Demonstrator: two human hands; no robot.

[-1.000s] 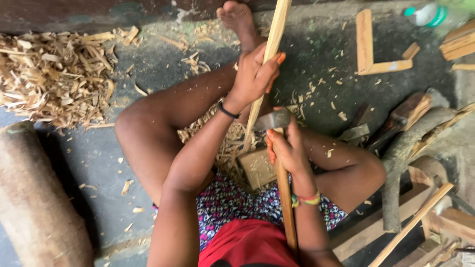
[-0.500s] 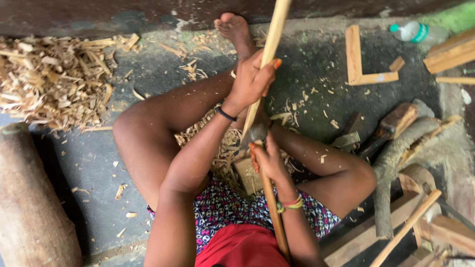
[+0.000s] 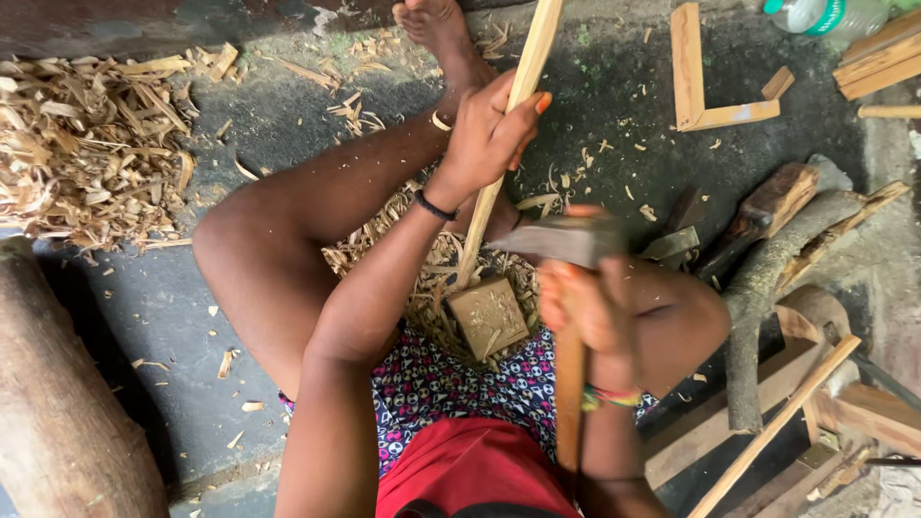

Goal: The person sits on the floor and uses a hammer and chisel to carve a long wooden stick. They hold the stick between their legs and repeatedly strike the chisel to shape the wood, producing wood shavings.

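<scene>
Stick-wise, the long pale wooden stick point(image 3: 499, 182) looks stiff, light; left hand point(image 3: 489, 134) clamps it above the square wooden block point(image 3: 489, 317), right hand point(image 3: 590, 307) clenching the wooden-handled adze point(image 3: 561, 240) beside it.

The left hand point(image 3: 489, 134) grips a slanted wooden stick point(image 3: 508, 125) resting on a block point(image 3: 487, 317); the right hand point(image 3: 585, 307) holds an adze point(image 3: 561, 240).

My left hand point(image 3: 489, 134) is stretched out ahead of me, arm nearly straight, its fingers point(image 3: 523, 113) curled tight in a grip. My right hand point(image 3: 585, 307) sits closer to my body, elbow bent, closed in a fist, wrist turned upward.
</scene>
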